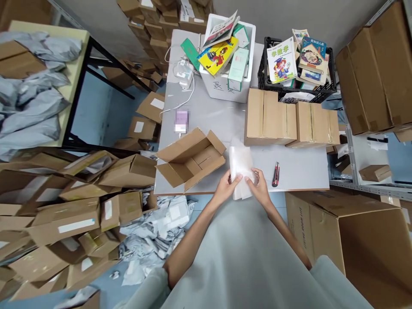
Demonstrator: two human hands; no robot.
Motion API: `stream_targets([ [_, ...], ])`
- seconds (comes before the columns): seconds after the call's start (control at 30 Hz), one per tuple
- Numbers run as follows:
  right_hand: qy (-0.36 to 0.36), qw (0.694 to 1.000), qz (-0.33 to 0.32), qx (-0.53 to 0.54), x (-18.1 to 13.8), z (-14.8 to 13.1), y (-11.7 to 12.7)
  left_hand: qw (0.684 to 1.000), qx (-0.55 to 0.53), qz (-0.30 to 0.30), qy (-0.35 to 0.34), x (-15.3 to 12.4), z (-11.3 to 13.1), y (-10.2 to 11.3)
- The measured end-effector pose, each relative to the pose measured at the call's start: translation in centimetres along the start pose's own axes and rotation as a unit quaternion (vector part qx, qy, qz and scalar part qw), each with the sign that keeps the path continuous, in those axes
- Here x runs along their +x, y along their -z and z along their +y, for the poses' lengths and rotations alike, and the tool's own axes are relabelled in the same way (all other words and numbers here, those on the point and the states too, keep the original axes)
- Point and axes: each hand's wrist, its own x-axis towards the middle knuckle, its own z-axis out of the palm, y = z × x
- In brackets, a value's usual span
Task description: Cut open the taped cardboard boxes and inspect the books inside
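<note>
From where I sit, I have both hands low in the middle of the frame, at the near edge of the grey table. The left hand pinches one side of a whitish, translucent packet, thumb on top and fingers curled round the edge; the right hand grips the other side the same way, the two thumbs near each other. The packet lies between them, its lower end reaching over the table edge — I cannot tell what is inside.

Just left of it I see an open cardboard box, flaps spread, tilted in the frame. To the right, a red-and-black utility knife lies apart from the right hand. Above the knife stand closed brown cartons, in front of a black crate filled with books. At upper centre a white bin holds more books and greenish boxes — one yellow cover leans over its rim. Used-looking boxes crowd the lower left beside crumpled grey plastic, and a large open carton fills the lower right.
</note>
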Motion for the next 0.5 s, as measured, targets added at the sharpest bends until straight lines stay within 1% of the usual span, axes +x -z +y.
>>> stream_targets([
  [0.3,0.014,1.0,0.006,0.019,-0.8,-2.6,-1.1,0.999,-0.011,-0.032,-0.01,-1.3,1.7,1.7],
  [0.4,0.007,0.999,-0.018,0.047,-0.6,-3.6,-1.0,0.999,-0.021,-0.047,-0.016,-1.8,2.7,1.9],
  [0.5,-0.013,0.994,-0.063,0.087,-0.2,-4.6,-0.7,0.997,-0.019,-0.073,-0.02,-2.4,3.9,1.9],
])
